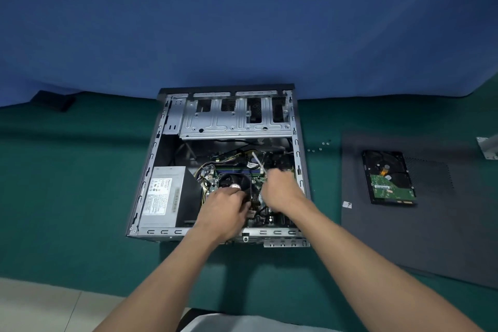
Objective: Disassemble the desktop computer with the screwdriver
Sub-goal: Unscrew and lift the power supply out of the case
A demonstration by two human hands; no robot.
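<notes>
The desktop computer (229, 164) is lying on its side near the middle of the worktop (80, 170), whose green cloth is running back to a blue fabric backdrop. Its open side is facing up, showing a boxy steel frame with slotted rails. A stamped bare-metal drive cage (234, 116) is spanning the far end, and a grey rectangular power supply (164, 194) with a printed label is sitting in the near-left corner of the case.

The left hand (229, 205) is curling its fingers over the black square cooler (234, 183), grasping its frame beside the round hub sticker. The right hand (280, 188) is clenching around the screwdriver (257, 160), a slim pale shaft, blurred, that is sticking out beyond the fist over the green motherboard (258, 197).

Toward the right edge of the worktop, a flat dark-grey side panel (404, 237) with a perforated patch is lying on the cloth. It is carrying a hard drive (388, 178) with its green circuit board facing up. Small shiny screws (320, 145) are lying scattered between the case and the panel.
</notes>
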